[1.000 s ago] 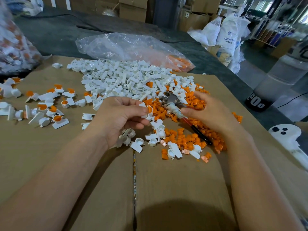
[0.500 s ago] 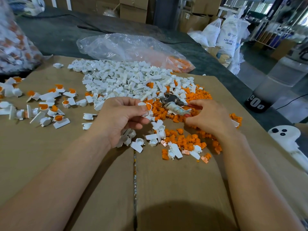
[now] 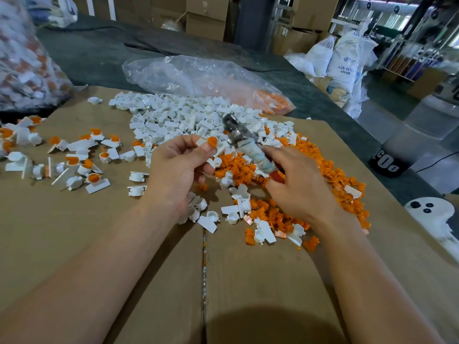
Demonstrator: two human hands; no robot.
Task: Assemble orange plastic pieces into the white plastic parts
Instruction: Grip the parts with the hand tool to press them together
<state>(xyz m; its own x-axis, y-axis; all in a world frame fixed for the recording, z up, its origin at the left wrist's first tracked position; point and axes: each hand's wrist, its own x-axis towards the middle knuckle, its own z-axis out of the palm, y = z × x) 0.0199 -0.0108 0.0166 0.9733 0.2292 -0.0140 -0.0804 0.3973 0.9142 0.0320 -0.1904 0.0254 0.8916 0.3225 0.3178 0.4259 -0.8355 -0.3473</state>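
My left hand [image 3: 177, 167] pinches a white plastic part with an orange piece [image 3: 211, 141] seated in it, held up above the pile. My right hand [image 3: 300, 184] grips a small hammer [image 3: 242, 137] by its tape-wrapped, red handle; the metal head points up and away, just right of the held part. A heap of loose white parts [image 3: 178, 115] lies beyond the hands. Loose orange pieces [image 3: 330, 175] are spread under and right of my right hand. Both piles sit on a cardboard sheet [image 3: 149, 281].
Several assembled white-and-orange parts [image 3: 82, 157] lie scattered at the left. A clear plastic bag [image 3: 198, 78] holding orange pieces lies behind the piles; another full bag [image 3: 22, 58] stands far left. A white ghost-shaped object [image 3: 432, 217] sits at the right edge. Sacks and boxes fill the background.
My right hand has raised the hammer from lying flat on the orange pieces to pointing upward. My left hand has lifted the part slightly toward it.
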